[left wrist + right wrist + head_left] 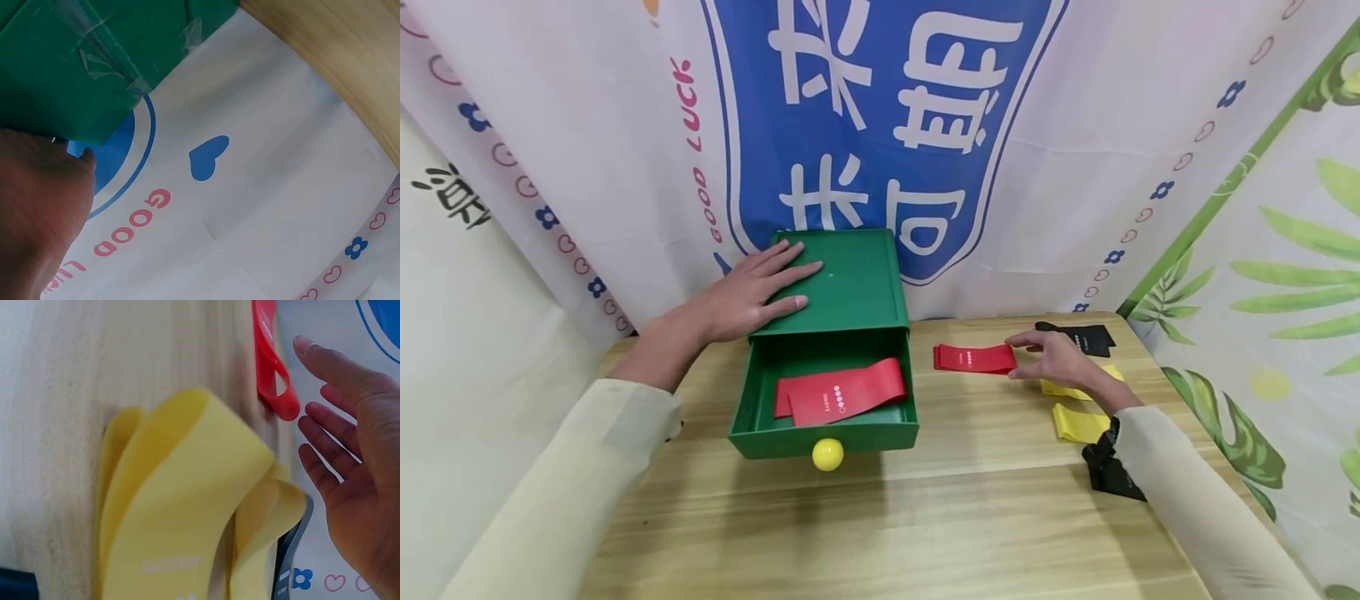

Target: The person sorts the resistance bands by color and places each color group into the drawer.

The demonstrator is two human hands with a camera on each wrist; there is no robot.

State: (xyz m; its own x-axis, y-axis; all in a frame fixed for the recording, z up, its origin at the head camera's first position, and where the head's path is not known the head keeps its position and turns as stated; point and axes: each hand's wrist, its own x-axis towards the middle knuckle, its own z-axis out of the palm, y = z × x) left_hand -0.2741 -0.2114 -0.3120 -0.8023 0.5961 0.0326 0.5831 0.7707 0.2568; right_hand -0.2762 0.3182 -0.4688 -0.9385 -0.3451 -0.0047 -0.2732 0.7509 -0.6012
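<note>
My left hand point(748, 293) lies spread over the left part of the top of a green box point(861, 283). Its drawer point(865, 437), with a yellow knob point(827, 455), is pulled out. Inside are red resistance bands point(853, 395), the top one marked "Heavy". On the table to the right lies another red resistance band point(976, 358), folded flat. My right hand point(1060, 362) hovers at its right end, thumb and fingers apart. In the right wrist view a gap shows between those fingers and the red band point(267, 369).
Yellow bands point(1078, 423) lie under and beside my right forearm. One black band point(1093, 339) is behind my right hand, another point(1116, 482) nearer the front by the sleeve. A printed curtain point(1045, 208) hangs behind the wooden table point(970, 533).
</note>
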